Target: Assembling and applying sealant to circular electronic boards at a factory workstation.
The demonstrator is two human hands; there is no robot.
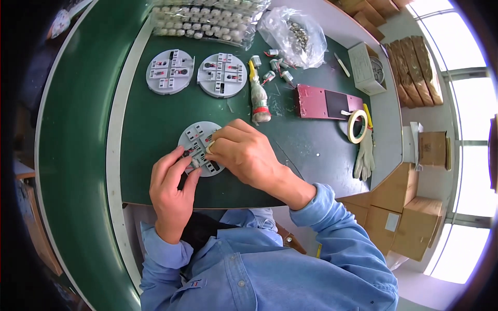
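A round light-grey plate (196,133) with raised blocks and small slots lies on the green bench in front of me, partly hidden by my hands. The fingers and thumb of my left hand (172,181) close at its lower left, around a small silvery motor (195,163) with a dark end and red wire. Over the plate's right side, my right hand (243,150) is closed in a pinch, with a cream-coloured bit at its fingertips too small to name. Two similar plates with motors and wires, one at left (170,83) and one beside it (222,85), lie farther back.
Several small motors (275,65) lie beyond a wrapped, yellow-tipped bottle (260,101). Behind are a clear bag of metal parts (293,39) and packed white pieces (202,23). A red block (313,102), tape roll (357,126), glove (364,158) and white box (367,67) sit right.
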